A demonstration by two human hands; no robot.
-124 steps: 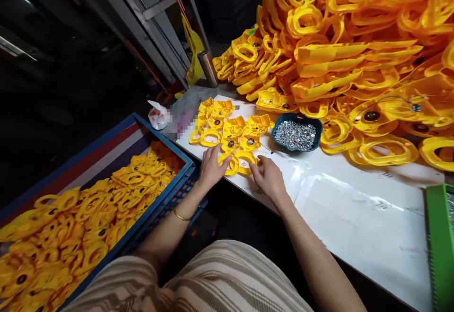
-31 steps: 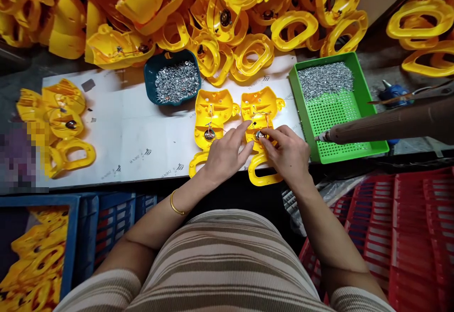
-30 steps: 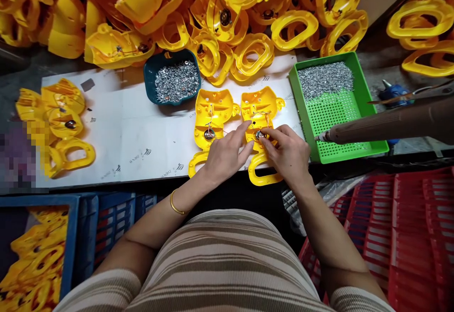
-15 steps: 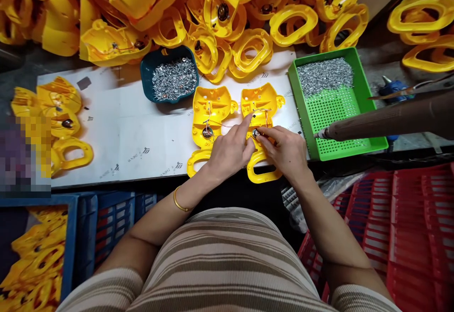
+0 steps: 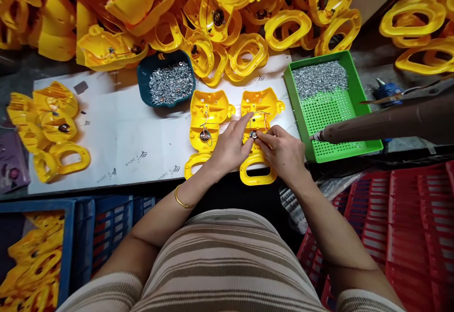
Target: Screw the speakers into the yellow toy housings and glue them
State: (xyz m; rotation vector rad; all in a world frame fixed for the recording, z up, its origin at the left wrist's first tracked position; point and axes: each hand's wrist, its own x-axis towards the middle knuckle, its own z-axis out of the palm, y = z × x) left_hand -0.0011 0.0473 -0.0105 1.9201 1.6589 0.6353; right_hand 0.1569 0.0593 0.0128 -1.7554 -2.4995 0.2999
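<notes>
A yellow plastic shell [image 5: 260, 98] with an oval handle lies open side up in front of me. My right hand [image 5: 285, 153] pinches the edge of a small round metal speaker [image 5: 253, 134] inside it. My left hand [image 5: 230, 144] rests at the shell's left side, index finger stretched over the thin wires and thumb apart. Its fingertips touch or hover just above the shell; which one I cannot tell. A second yellow shell [image 5: 209, 108] lies to the left, with its own speaker [image 5: 205, 135] and wires, partly hidden by my left hand.
A dark teal bowl [image 5: 142, 82] of small screws stands behind the shells. To the right is a green basket [image 5: 308, 149] with more screws, and a brown electric screwdriver [image 5: 372, 125] reaches over it. Yellow shells [image 5: 131, 0] heap along the back. Blue [image 5: 80, 236] and red crates [image 5: 407, 236] flank me.
The view has shifted slightly. The right shell's handle has swung a little left relative to my hands. Both hands stay at the same shell, my right fingers still at the speaker.
</notes>
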